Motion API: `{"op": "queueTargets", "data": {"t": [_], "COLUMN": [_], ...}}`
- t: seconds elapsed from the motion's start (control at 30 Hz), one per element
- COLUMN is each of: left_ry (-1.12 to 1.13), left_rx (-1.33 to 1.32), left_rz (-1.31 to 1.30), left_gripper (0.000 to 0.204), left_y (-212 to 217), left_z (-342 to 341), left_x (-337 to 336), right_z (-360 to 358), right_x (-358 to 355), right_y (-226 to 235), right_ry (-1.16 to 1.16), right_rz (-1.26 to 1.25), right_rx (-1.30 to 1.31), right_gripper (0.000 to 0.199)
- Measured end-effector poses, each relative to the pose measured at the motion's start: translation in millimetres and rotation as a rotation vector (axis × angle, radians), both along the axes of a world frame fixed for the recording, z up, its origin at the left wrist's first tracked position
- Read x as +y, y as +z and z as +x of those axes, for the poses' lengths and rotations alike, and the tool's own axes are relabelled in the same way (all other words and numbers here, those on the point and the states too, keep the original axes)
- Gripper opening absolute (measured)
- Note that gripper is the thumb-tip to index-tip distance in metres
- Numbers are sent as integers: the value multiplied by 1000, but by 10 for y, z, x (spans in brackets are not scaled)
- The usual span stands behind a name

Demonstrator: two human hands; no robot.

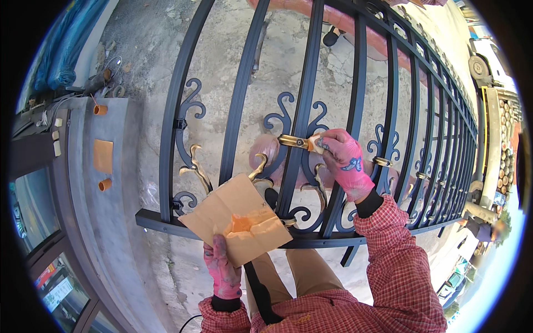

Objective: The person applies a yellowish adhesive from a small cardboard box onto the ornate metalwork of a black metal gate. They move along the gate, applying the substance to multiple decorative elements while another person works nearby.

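My left hand point(223, 272), in a stained pink glove, grips the lower edge of a brown cardboard sheet point(205, 219). A wet orange-gold smear of paint point(242, 223) lies on the sheet's middle. My right hand point(345, 161), in a pink glove with a blue patch, pinches a small pale pad point(316, 144); whether it is sponge or cloth, I cannot tell. The pad touches the right end of a gold collar point(293, 141) around a bar of the dark metal fence panel point(305, 83). Below it, scrollwork carries gold leaf tips point(321, 186).
On a grey ledge point(125, 166) to the left sit two small orange-brown cups point(100, 110) and a square cardboard piece point(103, 156). Beyond the panel, another person's dark shoe point(331, 38) shows. A vehicle wheel point(478, 67) and stacked round logs point(505, 144) stand at far right.
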State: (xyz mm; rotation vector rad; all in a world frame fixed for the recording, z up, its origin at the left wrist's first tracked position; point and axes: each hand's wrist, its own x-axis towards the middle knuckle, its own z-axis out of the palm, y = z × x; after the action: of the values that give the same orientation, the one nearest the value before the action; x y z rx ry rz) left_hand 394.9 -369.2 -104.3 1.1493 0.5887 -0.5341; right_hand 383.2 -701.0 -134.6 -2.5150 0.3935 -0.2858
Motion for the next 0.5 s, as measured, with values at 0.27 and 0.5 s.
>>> {"op": "queueTargets", "data": {"t": [0.27,0.5], "left_ry": [5,-15], "left_rx": [-24,-16], "left_rz": [-33,-21], "left_gripper": [37,36], "left_y": [24,-21], "left_z": [-10,-50], "left_x": [-121,-224], "right_z": [48,79], "right_x": [45,68], "right_y": [-152,-128], "right_ry": [35,130], "right_rz": [48,-49], "right_rx": [-81,-125], "right_gripper": [30,32]}}
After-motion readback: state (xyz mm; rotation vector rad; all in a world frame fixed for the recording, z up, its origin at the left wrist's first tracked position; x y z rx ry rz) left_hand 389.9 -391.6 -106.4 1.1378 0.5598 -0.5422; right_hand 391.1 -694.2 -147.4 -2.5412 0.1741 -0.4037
